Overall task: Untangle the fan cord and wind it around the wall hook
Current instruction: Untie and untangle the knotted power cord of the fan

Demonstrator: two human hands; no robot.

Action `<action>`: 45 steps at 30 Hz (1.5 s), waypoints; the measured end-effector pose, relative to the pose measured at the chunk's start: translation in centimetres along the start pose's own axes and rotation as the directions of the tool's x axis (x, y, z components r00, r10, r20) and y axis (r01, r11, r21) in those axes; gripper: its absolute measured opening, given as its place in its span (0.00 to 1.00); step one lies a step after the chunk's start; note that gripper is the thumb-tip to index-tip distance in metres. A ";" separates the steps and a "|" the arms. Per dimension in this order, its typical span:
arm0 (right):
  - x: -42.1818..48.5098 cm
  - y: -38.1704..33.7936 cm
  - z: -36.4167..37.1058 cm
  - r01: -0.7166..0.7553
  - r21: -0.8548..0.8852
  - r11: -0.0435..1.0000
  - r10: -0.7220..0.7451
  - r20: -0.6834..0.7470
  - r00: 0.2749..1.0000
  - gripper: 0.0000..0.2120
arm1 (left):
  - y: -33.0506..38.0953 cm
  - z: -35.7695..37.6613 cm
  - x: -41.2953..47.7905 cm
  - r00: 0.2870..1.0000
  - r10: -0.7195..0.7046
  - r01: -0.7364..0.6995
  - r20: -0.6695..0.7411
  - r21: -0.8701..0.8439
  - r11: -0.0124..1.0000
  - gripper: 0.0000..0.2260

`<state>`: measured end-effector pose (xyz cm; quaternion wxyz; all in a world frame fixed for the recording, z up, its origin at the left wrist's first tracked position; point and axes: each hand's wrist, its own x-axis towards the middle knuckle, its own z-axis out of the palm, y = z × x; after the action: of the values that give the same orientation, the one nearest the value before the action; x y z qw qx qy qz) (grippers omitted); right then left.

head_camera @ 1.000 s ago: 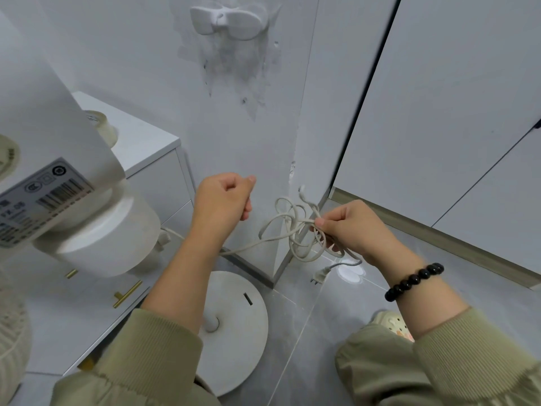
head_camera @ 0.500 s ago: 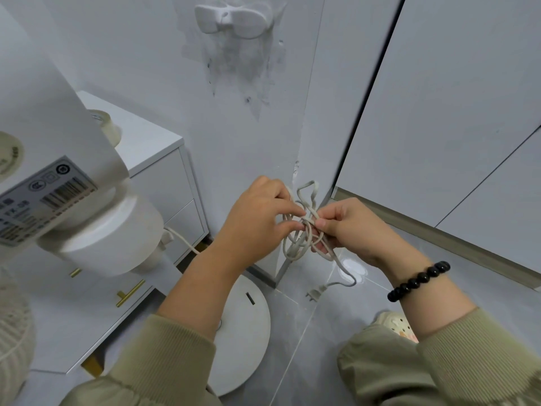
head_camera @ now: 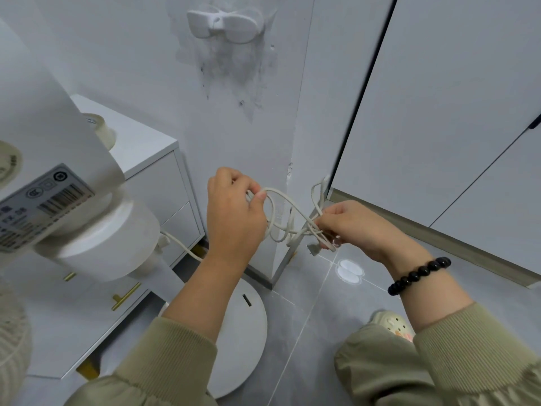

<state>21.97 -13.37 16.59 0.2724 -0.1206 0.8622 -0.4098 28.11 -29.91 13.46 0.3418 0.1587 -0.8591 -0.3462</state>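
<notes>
Nearest the camera, two olive ribbed sleeves reach forward over the grey tiled floor [head_camera: 316, 291], the right wrist wearing a black bead bracelet [head_camera: 419, 276]. The left hand [head_camera: 234, 218] is curled closed with thumb and fingers pinching a loop of the white fan cord [head_camera: 288, 213]; the right hand [head_camera: 358, 227] pinches the knotted bundle of the same cord, level with the left and a little apart from it. Loose loops hang slack between the two hands, and the plug [head_camera: 312, 248] dangles just under the right fingers. One strand runs back from below the left forearm to the fan [head_camera: 96, 241], whose round base [head_camera: 240, 341] sits on the floor beneath the left arm. A white cabinet [head_camera: 152, 171] stands behind the fan. High on the stained wall the white wall hook [head_camera: 224, 23] is bare of cord
</notes>
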 end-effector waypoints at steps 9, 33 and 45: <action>-0.2 0.1 0.4 0.029 0.013 0.999 -0.029 -0.022 0.999 0.12 | -0.7 -0.2 0.4 0.952 -0.074 0.020 0.298 0.181 0.983 0.21; 1.4 2.8 -0.1 -0.272 0.462 0.844 0.119 0.333 0.935 0.08 | 0.3 -1.0 1.9 0.737 -0.570 0.535 0.364 -0.830 0.161 0.11; 1.3 1.9 0.0 -0.022 0.839 0.543 -0.235 0.177 0.956 0.11 | -1.4 -0.5 1.8 0.485 -0.807 0.686 0.336 -0.719 0.113 0.11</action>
<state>20.90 -12.74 14.62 0.3851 -0.0840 0.5099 -0.7646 27.21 -32.05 13.60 0.2087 0.4244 -0.3834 -0.7933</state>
